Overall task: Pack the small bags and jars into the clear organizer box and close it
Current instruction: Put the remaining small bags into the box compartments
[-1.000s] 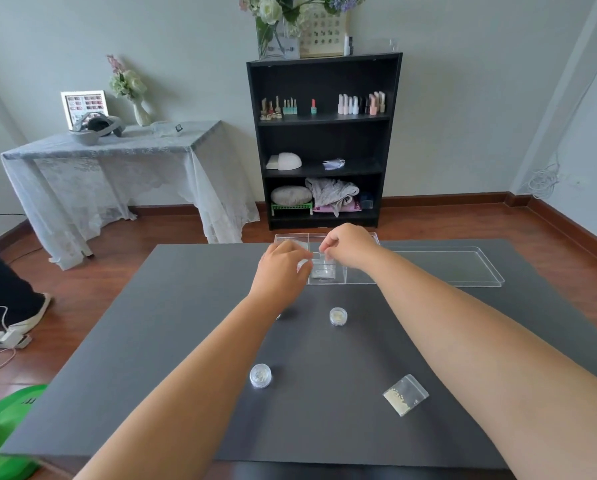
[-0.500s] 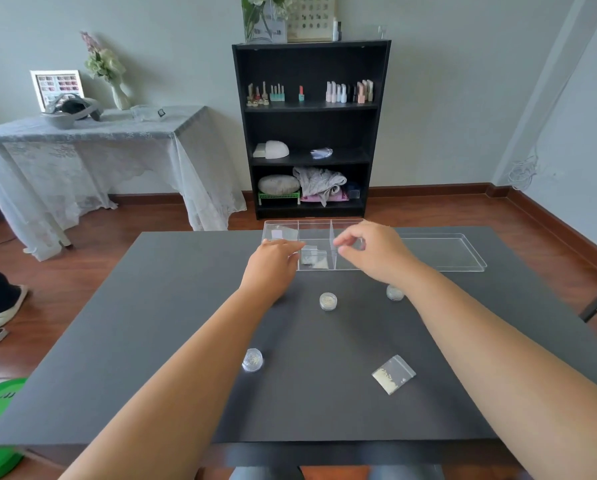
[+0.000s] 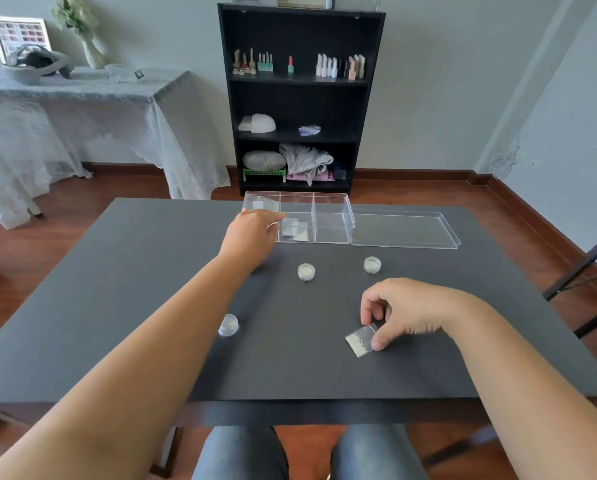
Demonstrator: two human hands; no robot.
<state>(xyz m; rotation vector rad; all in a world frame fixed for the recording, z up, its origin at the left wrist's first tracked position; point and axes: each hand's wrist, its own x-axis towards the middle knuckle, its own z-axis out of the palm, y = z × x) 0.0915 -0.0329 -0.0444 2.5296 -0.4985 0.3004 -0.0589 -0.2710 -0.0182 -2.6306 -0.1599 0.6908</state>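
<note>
Bag (image 3: 360,339) lies on the table (image 3: 117,306), pinched at its corner by the right hand (image 3: 402,313) for lifting. Beyond that grip wait three jars (image 3: 306,271) and the open box (image 3: 331,216), steadied by the left hand (image 3: 252,233), whose own grip I cannot tell.

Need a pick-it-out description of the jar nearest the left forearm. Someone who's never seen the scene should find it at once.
Start at the dark grey table, with the clear organizer box at its far edge. Come toward the near side, left of centre: a small round clear jar sits right beside the left forearm. The other two jars stand side by side closer to the box; this one stands alone, nearest the person.
</note>
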